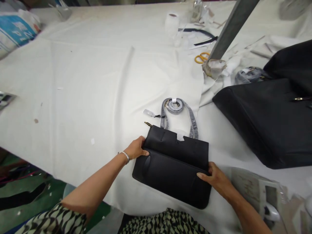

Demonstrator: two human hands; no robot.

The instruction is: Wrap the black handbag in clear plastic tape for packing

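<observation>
A black handbag [170, 175] lies on the white-covered table in front of me, its flap side toward me. My left hand [136, 149] grips its left edge, thumb on top and fingers hidden behind. At the right edge my right hand [214, 175] holds it the same way. A plastic-wrapped strap [193, 125] loops from the bag's far side, with a coiled wrapped strap [174, 106] inside the loop. A small tag [148, 112] hangs at the left of the loop, and a gold zip pull [148, 124] sticks out at the bag's upper left corner.
Larger black bags [265, 120] lie to the right. A grey metal post [231, 31] rises beside orange-handled scissors [201, 58] and scraps. A plastic bag [255, 191] sits at the lower right, a blue-and-white package [17, 31] at the far left. The table's front edge runs along the lower left.
</observation>
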